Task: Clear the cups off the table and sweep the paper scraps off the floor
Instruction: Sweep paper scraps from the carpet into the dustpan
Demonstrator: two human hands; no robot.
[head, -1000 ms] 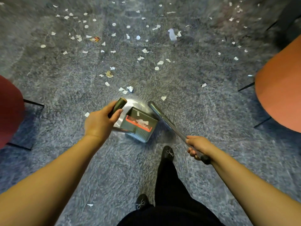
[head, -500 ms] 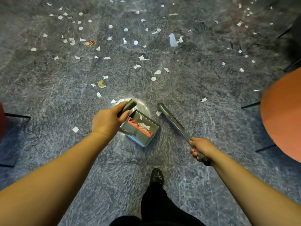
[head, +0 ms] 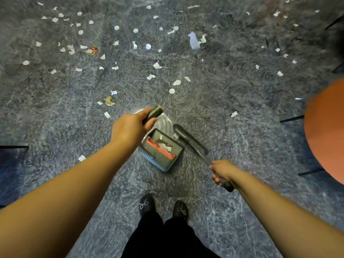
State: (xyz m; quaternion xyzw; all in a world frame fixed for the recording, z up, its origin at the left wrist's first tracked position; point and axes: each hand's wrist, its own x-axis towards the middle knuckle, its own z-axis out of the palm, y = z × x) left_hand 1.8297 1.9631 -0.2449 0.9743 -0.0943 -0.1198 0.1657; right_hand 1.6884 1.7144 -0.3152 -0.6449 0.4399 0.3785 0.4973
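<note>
My left hand (head: 130,127) grips the dark upright handle (head: 153,113) of a grey-green dustpan (head: 163,159) that stands on the grey carpet just ahead of my feet. Inside the pan lie a few white scraps beside its orange comb strip. My right hand (head: 222,171) grips the broom handle (head: 197,147), which slants up-left to a point right beside the pan's right edge; one scrap lies there. Several white paper scraps (head: 172,90) are strewn over the carpet ahead, with a larger pale piece (head: 193,40) farther off. No cups are in view.
An orange chair seat (head: 327,131) with dark legs stands at the right edge. Another dark chair leg (head: 14,147) shows at the left edge. A small red-and-yellow wrapper (head: 92,50) and a tan scrap (head: 109,101) lie among the paper. My two black shoes (head: 163,208) stand behind the pan.
I have stepped forward; both feet now stand together behind the pan. The red chair at the left has left the view. The pan and broom sit nearer the scraps ahead.
</note>
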